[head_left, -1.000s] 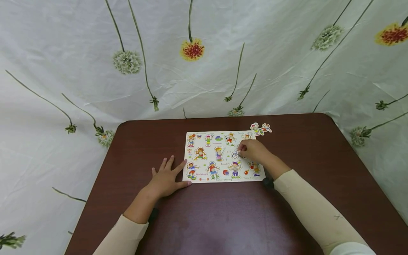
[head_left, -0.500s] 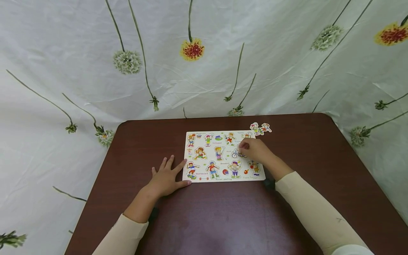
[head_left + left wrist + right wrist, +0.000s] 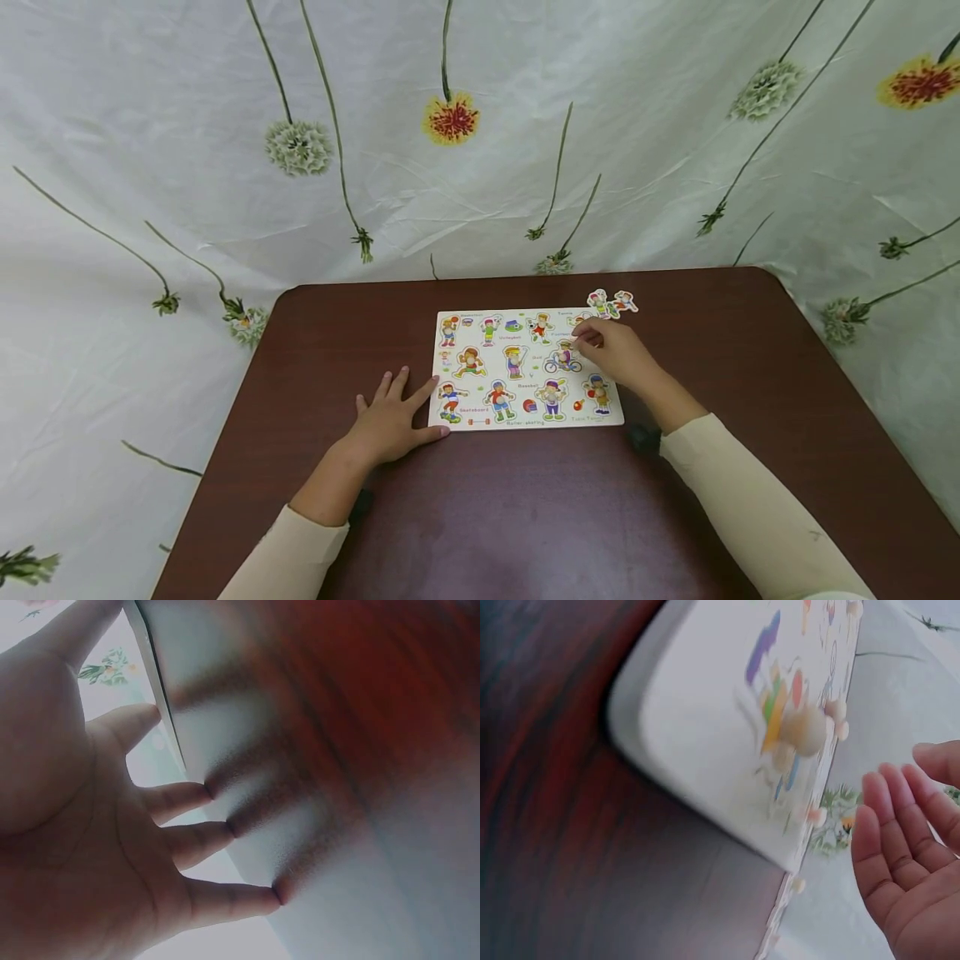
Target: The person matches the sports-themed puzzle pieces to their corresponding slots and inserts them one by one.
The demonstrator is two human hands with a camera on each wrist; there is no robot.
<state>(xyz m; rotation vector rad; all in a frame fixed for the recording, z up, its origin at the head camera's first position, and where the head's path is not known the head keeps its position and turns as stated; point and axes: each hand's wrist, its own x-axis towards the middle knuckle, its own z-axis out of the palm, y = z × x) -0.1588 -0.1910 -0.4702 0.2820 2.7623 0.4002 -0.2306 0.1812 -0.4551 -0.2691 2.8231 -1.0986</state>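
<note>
A white puzzle board (image 3: 495,367) printed with sports figures lies flat on the table. My left hand (image 3: 386,425) is spread beside it, with thumb and index fingertip at the board's left edge; in the left wrist view its straight fingers (image 3: 225,900) meet the tabletop. Above the board's right part is my right hand (image 3: 618,354), fingers loosely bent and holding nothing. Just left of it, a cyclist piece (image 3: 562,358) sits in the board. The right wrist view shows round wooden knobs (image 3: 806,731) standing up from the pieces. Part of the top right tennis piece (image 3: 579,318) is hidden by the right hand.
Loose puzzle pieces (image 3: 597,300) lie together at the board's far right corner, one of them a small figure piece (image 3: 625,301) on the right. The dark brown table (image 3: 495,500) ends at the back against a flower-printed cloth (image 3: 390,150).
My right hand has let go of the cyclist piece and drawn up and to the right, so that piece now shows whole. The left hand and the board stay in place.
</note>
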